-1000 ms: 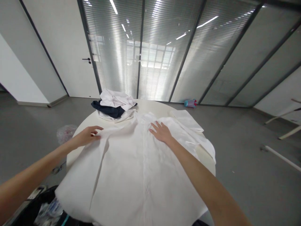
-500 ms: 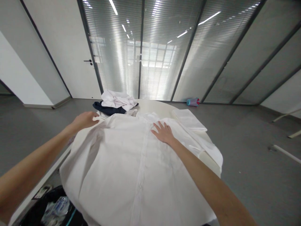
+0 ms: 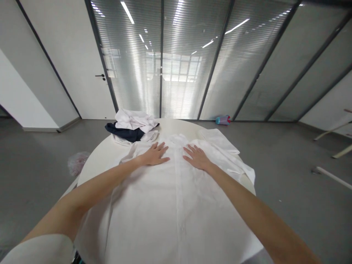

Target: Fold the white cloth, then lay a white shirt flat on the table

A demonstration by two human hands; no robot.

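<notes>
A white button-front shirt (image 3: 154, 205) lies spread over the round table (image 3: 96, 161), its collar toward the far side and its hem toward me. My left hand (image 3: 154, 154) rests flat on the shirt's upper part, left of the button strip, fingers spread. Right of the strip, my right hand (image 3: 196, 157) also presses flat with its fingers apart. Neither hand grips the cloth. One sleeve stretches over the table's right side. My left forearm covers part of the shirt's left side.
At the table's far left sits a pile of white clothing (image 3: 134, 119) with a dark navy garment (image 3: 125, 132). A folded white cloth (image 3: 220, 141) lies at the far right. On the floor are a clear plastic bag (image 3: 77, 163) and a blue-and-red striped object (image 3: 222, 120).
My left hand has let go of the shirt's left shoulder edge and moved right, onto the shirt near the button strip. My right hand stays on the shirt. The view has shifted slightly.
</notes>
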